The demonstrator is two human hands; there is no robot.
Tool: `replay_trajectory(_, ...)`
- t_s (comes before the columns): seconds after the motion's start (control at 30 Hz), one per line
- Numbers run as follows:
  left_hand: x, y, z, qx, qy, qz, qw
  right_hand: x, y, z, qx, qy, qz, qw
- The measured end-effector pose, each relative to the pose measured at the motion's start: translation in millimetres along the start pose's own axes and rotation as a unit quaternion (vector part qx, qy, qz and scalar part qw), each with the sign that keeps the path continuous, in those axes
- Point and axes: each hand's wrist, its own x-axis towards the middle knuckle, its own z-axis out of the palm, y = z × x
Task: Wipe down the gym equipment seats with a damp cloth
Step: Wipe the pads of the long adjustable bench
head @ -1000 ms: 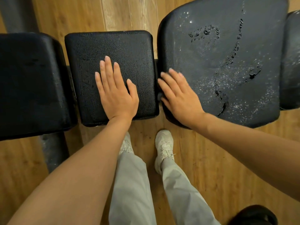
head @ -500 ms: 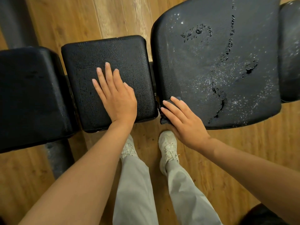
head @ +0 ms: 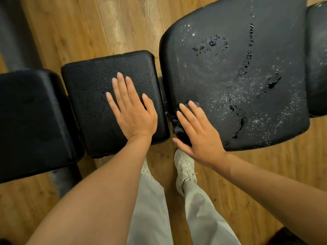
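The right hand (head: 198,137) has its fingers (head: 192,110) laid out straight and flat over a dark cloth (head: 178,126), pressing it down rather than curling round it; the cloth shows only as a bunched edge at the fingertips and along the hand's left side, at the lower left corner of the large seat (head: 235,73) in the right half of the frame. Held flat like this, the palm probably spreads pressure so the cloth can be pushed across the pad. The left hand (head: 132,110) lies near the frame's centre with fingers straight and slightly spread, holding nothing, resting flat on the small square pad (head: 92,96), likely to brace the person leaning over the bench. Beyond the right hand, beads and trails of water (head: 238,110) are scattered across the large seat toward the upper right, so most of it looks unwiped. Another dark pad (head: 30,117) sits at the left edge, and the wooden floor (head: 106,23) shows around them.
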Motion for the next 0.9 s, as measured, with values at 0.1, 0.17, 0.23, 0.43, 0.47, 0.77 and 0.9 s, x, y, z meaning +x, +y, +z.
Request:
replay_trajectory(0.1,0.1,-0.2,-0.1,0.009,0.004,0.009,1.000,1.0,2.6,3.9,-0.009,0.009,-0.013,1.000)
replay_trajectory(0.17,0.4,0.0,0.5,0.009,0.000,0.010,1.000,10.2,2.2,5.2,0.000,0.015,-0.007,1.000)
replay_trajectory(0.23,0.1,0.0,0.4,0.012,-0.003,0.010,1.000,26.6,2.1,6.6,0.008,0.027,0.014,1.000)
replay_trajectory(0.43,0.0,-0.9,0.6,0.018,-0.003,0.014,1.000,80.5,9.8,5.3,-0.002,0.056,0.052,0.997)
replay_trajectory(0.47,0.2,-1.0,0.6,0.020,-0.001,0.014,1.000,80.9,10.3,4.1,-0.004,0.054,0.052,0.997)
replay_trajectory(0.77,0.7,-0.5,1.2,0.011,0.008,0.016,1.000,28.8,15.2,-4.4,0.002,-0.020,-0.019,1.000)
replay_trajectory(0.9,0.8,-1.5,2.1,0.006,0.015,0.021,1.000,72.9,27.8,-3.7,0.009,0.021,0.004,1.000)
